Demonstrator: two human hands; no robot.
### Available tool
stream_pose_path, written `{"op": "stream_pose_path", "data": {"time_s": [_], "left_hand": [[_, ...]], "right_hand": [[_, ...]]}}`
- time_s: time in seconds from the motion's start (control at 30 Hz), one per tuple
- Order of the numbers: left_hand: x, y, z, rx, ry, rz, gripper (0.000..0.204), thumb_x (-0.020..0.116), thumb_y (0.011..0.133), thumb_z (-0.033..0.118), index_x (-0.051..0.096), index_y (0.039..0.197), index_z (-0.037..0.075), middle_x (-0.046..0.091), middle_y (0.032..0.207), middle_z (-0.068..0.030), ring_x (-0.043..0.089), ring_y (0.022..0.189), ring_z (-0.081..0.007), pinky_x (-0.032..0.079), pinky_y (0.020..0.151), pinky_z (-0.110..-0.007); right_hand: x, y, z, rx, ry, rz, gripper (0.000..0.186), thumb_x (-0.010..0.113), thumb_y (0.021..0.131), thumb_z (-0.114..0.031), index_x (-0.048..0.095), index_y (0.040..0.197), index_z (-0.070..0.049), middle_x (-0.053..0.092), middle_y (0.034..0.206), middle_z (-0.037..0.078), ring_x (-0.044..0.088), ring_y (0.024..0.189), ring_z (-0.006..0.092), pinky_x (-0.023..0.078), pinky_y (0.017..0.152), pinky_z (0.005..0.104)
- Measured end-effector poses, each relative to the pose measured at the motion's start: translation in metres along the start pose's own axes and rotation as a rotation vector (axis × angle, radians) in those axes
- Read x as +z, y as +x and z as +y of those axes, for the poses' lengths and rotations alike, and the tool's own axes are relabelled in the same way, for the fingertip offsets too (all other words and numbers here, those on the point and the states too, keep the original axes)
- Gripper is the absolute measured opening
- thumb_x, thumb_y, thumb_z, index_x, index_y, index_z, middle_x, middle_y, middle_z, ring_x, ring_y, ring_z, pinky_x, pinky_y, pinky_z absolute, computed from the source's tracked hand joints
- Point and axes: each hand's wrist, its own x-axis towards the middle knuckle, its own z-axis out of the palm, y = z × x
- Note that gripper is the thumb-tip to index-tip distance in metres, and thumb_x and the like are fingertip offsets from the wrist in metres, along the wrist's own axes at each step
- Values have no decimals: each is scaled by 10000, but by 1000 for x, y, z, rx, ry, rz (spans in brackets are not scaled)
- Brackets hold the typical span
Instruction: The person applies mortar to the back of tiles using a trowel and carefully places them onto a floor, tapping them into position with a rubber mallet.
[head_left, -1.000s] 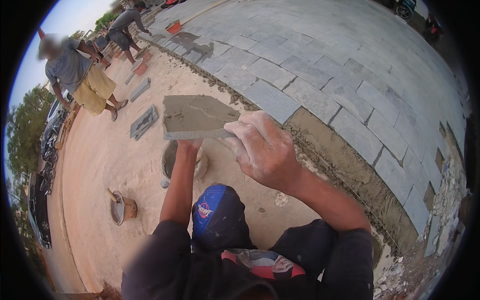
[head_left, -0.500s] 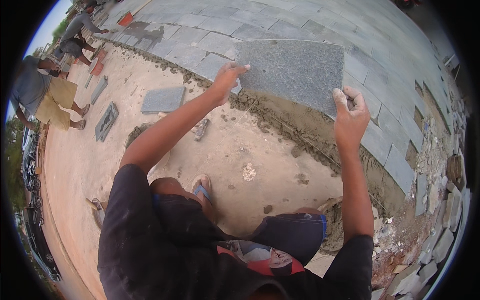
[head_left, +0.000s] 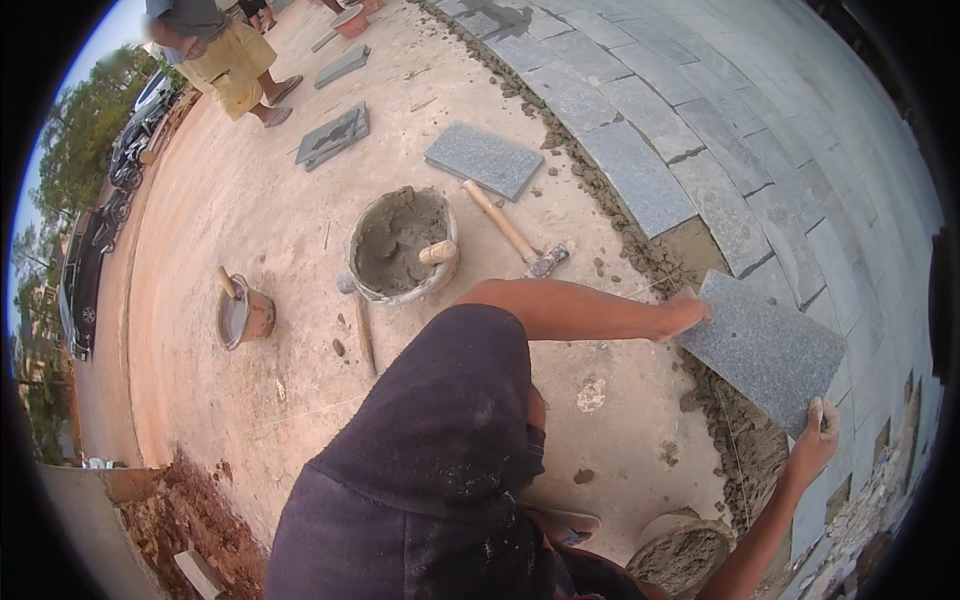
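Note:
A grey rectangular stone slab (head_left: 765,345) is held between my two hands at the right, over the wet mortar strip (head_left: 745,435) along the edge of the paving. My left hand (head_left: 688,313) is closed on the slab's left end. My right hand (head_left: 818,438) grips its near right corner, thumb on top. Whether the slab's underside touches the mortar is hidden. Beyond it, a mortar-covered gap (head_left: 690,250) lies beside a laid slab (head_left: 640,180).
Left of my arm stand a mortar bucket (head_left: 425,287) and an orange bucket (head_left: 262,318). A hammer (head_left: 505,228) and a mallet (head_left: 362,325) lie near. Loose slabs (head_left: 485,158) rest farther off. Another mortar container (head_left: 685,555) sits near my right forearm. A person (head_left: 235,75) stands far left.
The view has swung left, bringing the buckets, hammer and mallet into sight. The slab and both hands now appear farther right and lower, with both hands still holding it.

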Motion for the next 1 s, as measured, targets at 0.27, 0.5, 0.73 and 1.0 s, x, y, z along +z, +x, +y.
{"op": "stream_pose_path", "data": {"time_s": [0.27,0.5,0.73,1.0], "left_hand": [[-3,39,11,30,143,109,639,677,786,175,419,1311,-84,531,1278,-257,540,1175,-353,430,975,-435],[-31,63,60,-15,425,10,301,687,817,211,526,1004,38,503,1145,-167,490,1101,-272,394,969,-437],[-30,89,29,-28,647,74,452,680,803,245,540,1179,37,497,1297,-220,436,1242,-350,333,1046,-478],[-11,78,37,3,882,167,517,685,772,302,565,1211,58,496,1381,-265,304,1396,-443,162,1134,-600]], "right_hand": [[4,33,14,83,88,-33,313,682,925,-209,668,1084,60,669,1012,84,603,977,169,447,920,296],[40,57,34,247,235,-38,320,676,909,-179,674,1109,71,680,1047,83,590,995,164,421,912,293],[68,46,89,409,336,54,322,675,901,-172,678,1112,71,681,1016,88,592,956,184,424,896,305],[76,29,133,531,318,78,292,675,906,-190,690,1086,40,631,886,46,527,752,146,428,688,302]]}}
